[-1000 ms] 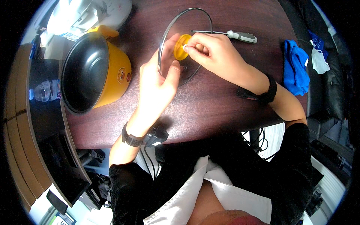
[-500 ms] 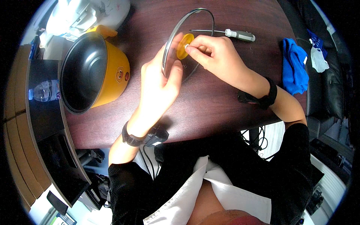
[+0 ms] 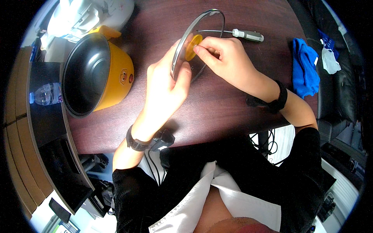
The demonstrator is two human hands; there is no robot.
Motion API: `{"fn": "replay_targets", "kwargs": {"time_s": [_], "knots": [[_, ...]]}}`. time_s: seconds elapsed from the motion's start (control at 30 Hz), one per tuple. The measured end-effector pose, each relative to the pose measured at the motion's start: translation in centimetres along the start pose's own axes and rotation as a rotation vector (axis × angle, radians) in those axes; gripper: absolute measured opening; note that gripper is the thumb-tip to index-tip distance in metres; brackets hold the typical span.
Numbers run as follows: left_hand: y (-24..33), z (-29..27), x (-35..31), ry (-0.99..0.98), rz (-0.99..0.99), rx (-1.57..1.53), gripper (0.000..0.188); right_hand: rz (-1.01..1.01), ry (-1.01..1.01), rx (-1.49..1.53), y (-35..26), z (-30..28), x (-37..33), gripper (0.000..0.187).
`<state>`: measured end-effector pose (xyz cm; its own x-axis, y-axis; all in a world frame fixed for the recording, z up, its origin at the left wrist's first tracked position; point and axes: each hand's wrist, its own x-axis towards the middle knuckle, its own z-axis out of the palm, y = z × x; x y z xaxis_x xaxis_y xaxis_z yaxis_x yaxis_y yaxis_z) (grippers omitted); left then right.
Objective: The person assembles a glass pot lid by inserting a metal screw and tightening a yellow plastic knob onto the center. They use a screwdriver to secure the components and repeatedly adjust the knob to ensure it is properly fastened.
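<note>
Upright on its edge above the table, a round glass lid [image 3: 176,55] with a metal rim is held by my left hand [image 3: 165,85]. The fingers lie behind the glass and the thumb is in front. A yellow disc-shaped knob [image 3: 190,52] sits near the lid's middle. With thumb and index finger pinched together, my right hand [image 3: 227,58] touches the centre of this knob. Whatever small piece is between those fingertips is hidden. Just beyond my right hand lies a screwdriver [image 3: 248,35] with a grey and white handle, its shaft seen partly through the lid.
A yellow pot [image 3: 116,77] with a black inside stands to the left, tilted in view. White appliance-like items [image 3: 83,19] are behind it. A blue cloth [image 3: 305,70] lies at the table's right edge. A clear bottle [image 3: 46,94] is on the far left.
The lid and my left hand have shifted very slightly to the right. A small white spot seen at my right fingertips earlier is now covered. My right hand has hardly moved.
</note>
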<state>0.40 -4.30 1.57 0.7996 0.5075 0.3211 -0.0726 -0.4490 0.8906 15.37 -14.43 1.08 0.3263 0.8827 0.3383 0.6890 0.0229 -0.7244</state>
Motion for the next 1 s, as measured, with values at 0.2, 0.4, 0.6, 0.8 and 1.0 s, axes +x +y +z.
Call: {"fn": "replay_targets", "kwargs": {"time_s": [0.2, 0.4, 0.6, 0.8, 1.0], "knots": [[0.05, 0.06, 0.07, 0.007, 0.003, -0.036, 0.048, -0.044, 0.021, -0.004, 0.25, -0.01, -0.13, 0.015], [0.12, 0.01, 0.04, -0.002, 0.007, -0.017, 0.048, -0.004, 0.009, 0.007, -0.32, -0.17, -0.14, 0.015], [-0.01, 0.06, -0.05, -0.005, 0.008, -0.011, 0.047, 0.082, 0.010, 0.032, -0.65, 0.05, 0.01, 0.020], [0.19, 0.04, 0.03, 0.001, 0.006, -0.008, 0.047, 0.077, 0.031, 0.106, -0.12, 0.51, 0.03, 0.021], [-0.21, 0.15, 0.04, 0.011, 0.038, -0.014, 0.049, 0.140, -0.043, 0.105, -0.39, 0.20, 0.03, 0.023]]}}
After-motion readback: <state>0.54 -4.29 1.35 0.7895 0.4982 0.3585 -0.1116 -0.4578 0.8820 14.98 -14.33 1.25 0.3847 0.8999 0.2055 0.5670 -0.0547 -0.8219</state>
